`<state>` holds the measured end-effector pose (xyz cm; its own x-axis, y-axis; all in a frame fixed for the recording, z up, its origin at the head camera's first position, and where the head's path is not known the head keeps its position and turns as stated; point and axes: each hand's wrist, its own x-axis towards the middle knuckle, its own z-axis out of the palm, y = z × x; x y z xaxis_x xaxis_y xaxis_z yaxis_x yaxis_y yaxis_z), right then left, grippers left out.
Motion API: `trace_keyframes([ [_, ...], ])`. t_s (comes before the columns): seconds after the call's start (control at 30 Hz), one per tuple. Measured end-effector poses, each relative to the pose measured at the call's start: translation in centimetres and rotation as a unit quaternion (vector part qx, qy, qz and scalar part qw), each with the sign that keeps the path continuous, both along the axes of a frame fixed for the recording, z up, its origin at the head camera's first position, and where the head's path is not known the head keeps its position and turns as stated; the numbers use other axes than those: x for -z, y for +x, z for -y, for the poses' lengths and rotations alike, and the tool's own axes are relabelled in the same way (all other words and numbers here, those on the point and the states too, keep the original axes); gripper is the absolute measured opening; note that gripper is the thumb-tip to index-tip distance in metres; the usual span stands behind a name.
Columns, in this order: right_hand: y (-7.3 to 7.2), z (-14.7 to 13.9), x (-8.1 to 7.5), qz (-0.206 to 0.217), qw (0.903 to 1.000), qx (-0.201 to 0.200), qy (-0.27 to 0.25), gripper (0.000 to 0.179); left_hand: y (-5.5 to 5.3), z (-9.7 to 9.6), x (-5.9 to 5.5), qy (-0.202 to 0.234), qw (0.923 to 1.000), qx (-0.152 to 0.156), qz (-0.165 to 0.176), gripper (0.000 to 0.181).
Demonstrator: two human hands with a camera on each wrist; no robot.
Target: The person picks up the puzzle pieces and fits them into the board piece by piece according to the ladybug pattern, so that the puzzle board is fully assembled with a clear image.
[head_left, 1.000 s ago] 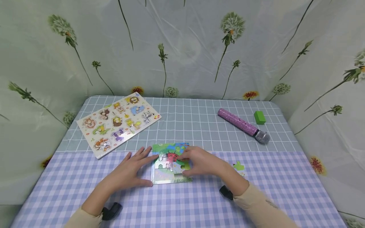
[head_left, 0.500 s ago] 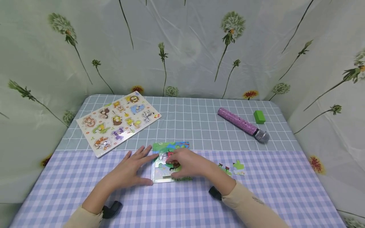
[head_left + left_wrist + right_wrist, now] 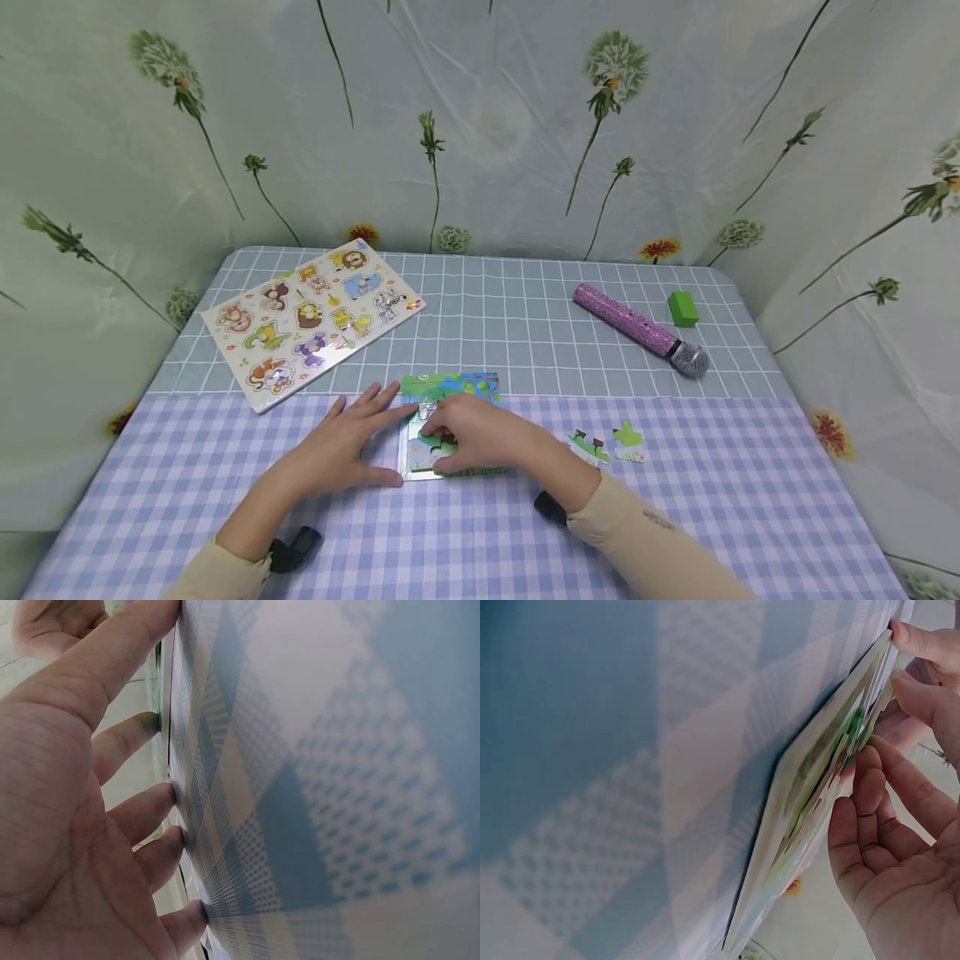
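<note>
A small jigsaw puzzle board (image 3: pixel 416 475) lies flat in front of me, partly filled with colourful pieces. My left hand (image 3: pixel 341 450) rests with fingers spread at its left side, thumb and index fingertip at the board's edge. In the left wrist view, the left fingertips (image 3: pixel 166 796) come down on the cloth and the board's rim. My right hand (image 3: pixel 480 433) is over the board's middle and hides much of it. Thumb and index finger pinch a thin jigsaw piece (image 3: pixel 876 716) close over the board; its picture is mostly hidden.
Two loose jigsaw pieces, a left one (image 3: pixel 588 447) and a right one (image 3: pixel 628 442), lie right of the board. An animal puzzle board (image 3: pixel 311 325) is at the back left. A glittery pink microphone (image 3: pixel 637 329) and a green block (image 3: pixel 682 309) sit at the back right.
My right hand has moved left across the puzzle board with its piece, uncovering the loose pieces on the right. The left hand has stayed in place.
</note>
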<state>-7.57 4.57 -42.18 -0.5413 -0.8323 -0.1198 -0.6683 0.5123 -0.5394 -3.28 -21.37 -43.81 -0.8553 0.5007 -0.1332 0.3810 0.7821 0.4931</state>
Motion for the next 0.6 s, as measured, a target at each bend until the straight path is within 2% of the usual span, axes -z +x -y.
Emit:
trace_keyframes([
  [0.6,0.16,0.93,-0.09,-0.012,0.9993,0.011,0.034,0.04,0.0,-0.03,0.05,-0.004,1.0,0.0,0.0,0.095],
])
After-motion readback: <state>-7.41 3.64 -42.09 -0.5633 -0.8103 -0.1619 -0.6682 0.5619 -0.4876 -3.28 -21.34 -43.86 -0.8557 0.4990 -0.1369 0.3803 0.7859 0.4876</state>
